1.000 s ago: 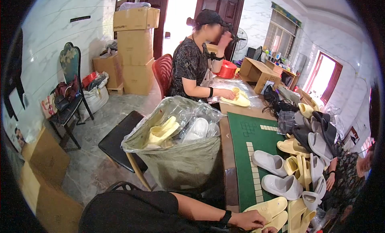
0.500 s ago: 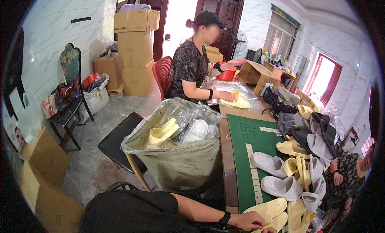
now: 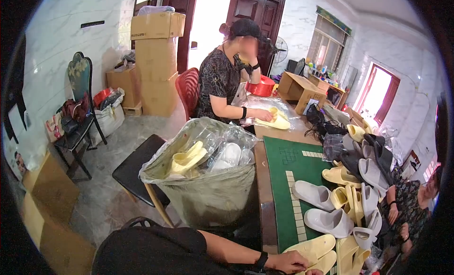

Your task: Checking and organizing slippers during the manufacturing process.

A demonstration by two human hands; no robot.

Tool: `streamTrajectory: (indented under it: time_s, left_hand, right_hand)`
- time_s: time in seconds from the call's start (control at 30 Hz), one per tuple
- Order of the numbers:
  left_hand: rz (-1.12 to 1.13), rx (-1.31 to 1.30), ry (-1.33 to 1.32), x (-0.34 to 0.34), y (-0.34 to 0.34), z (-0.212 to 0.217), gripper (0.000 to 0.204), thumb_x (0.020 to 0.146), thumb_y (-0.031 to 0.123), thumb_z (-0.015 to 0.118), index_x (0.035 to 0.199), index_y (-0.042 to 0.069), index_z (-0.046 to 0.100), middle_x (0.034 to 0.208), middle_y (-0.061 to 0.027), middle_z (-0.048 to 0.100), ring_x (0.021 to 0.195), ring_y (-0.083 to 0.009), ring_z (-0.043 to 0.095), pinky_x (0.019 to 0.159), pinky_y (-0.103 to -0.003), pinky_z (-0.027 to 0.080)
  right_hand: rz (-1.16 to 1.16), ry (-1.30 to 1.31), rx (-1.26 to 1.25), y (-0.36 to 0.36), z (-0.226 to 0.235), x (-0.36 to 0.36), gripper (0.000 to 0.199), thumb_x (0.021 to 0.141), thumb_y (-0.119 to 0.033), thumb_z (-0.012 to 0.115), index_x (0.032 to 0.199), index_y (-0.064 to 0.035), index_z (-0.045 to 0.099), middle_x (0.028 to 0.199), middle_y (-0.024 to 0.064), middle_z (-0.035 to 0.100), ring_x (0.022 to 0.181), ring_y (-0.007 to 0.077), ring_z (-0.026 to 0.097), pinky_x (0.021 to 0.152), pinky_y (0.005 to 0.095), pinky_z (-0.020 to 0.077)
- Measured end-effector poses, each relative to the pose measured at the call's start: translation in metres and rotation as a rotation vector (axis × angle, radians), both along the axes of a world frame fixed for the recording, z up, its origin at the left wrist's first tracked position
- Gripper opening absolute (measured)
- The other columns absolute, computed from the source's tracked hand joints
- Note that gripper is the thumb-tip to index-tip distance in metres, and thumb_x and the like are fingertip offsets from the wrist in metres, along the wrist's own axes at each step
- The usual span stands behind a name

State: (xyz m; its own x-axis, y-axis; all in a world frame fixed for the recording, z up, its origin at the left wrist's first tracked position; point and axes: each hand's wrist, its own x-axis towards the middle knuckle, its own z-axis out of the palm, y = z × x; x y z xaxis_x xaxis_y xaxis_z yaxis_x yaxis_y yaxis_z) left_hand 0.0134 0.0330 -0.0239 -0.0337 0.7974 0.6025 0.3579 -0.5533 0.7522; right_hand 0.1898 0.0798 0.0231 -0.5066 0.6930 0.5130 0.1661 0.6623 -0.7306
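My left hand (image 3: 293, 263) lies at the lower edge, black band on the wrist, fingers curled over a pale yellow slipper (image 3: 309, 249) at the near end of the green mat (image 3: 283, 180). A sliver of skin at the bottom edge (image 3: 314, 272) may be my right hand; its state is unclear. White slippers (image 3: 314, 194) and more yellow ones (image 3: 347, 201) lie just beyond on the mat.
A plastic-lined sack (image 3: 208, 180) of slippers stands left of the table beside a black stool (image 3: 135, 168). A seated person in a black cap (image 3: 227, 81) holds a yellow slipper (image 3: 276, 121) at the far end. Another person (image 3: 409, 208) sits at right. Stacked cardboard boxes (image 3: 158, 62) stand behind.
The person in the cap has sat up and raised one hand toward the face. My left hand has stayed on the yellow slipper.
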Motion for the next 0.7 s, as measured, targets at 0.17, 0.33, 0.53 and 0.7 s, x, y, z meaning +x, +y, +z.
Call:
streamTrajectory:
  time_s: [0.17, 0.33, 0.53, 0.7]
  left_hand:
    - [-0.074, 0.008, -0.082, -0.0005, 0.0037, -0.0002, 0.013, 0.091, 0.013, 0.063, 0.097, 0.001, 0.065, 0.079, -0.013, 0.064, 0.072, -0.0268, 0.061, 0.068, -0.035, 0.047]
    - [-0.097, -0.024, -0.111, 0.0006, 0.0009, 0.0013, 0.013, 0.091, 0.013, 0.063, 0.097, 0.001, 0.065, 0.08, -0.0134, 0.065, 0.074, -0.0271, 0.063, 0.069, -0.035, 0.047]
    - [-0.08, 0.02, -0.113, 0.0, 0.0012, 0.0003, 0.014, 0.091, 0.013, 0.063, 0.097, 0.0, 0.065, 0.081, -0.0134, 0.065, 0.075, -0.027, 0.063, 0.069, -0.035, 0.047]
    - [-0.061, 0.055, -0.1, 0.0003, 0.0016, -0.0018, 0.015, 0.09, 0.014, 0.064, 0.097, 0.0, 0.065, 0.08, -0.0134, 0.065, 0.074, -0.0278, 0.064, 0.067, -0.035, 0.048]
  right_hand:
    - [-0.033, -0.028, 0.015, 0.0015, -0.002, -0.0003, 0.017, 0.095, -0.017, 0.064, 0.096, -0.0007, 0.059, 0.083, 0.007, 0.059, 0.072, 0.0173, 0.05, 0.067, 0.0305, 0.0459]
    - [-0.014, -0.02, -0.008, -0.0004, 0.0017, -0.0012, 0.015, 0.095, -0.016, 0.064, 0.096, -0.0007, 0.06, 0.082, 0.007, 0.059, 0.072, 0.0172, 0.051, 0.067, 0.0308, 0.046]
    - [-0.007, 0.004, 0.019, -0.0009, 0.0011, -0.0001, 0.013, 0.096, -0.014, 0.063, 0.095, -0.0009, 0.06, 0.082, 0.0071, 0.058, 0.071, 0.0173, 0.05, 0.066, 0.0309, 0.0459]
    - [0.014, 0.001, 0.087, -0.003, 0.007, -0.0024, 0.014, 0.095, -0.014, 0.064, 0.095, -0.0006, 0.06, 0.082, 0.007, 0.058, 0.071, 0.0166, 0.05, 0.065, 0.0305, 0.0452]
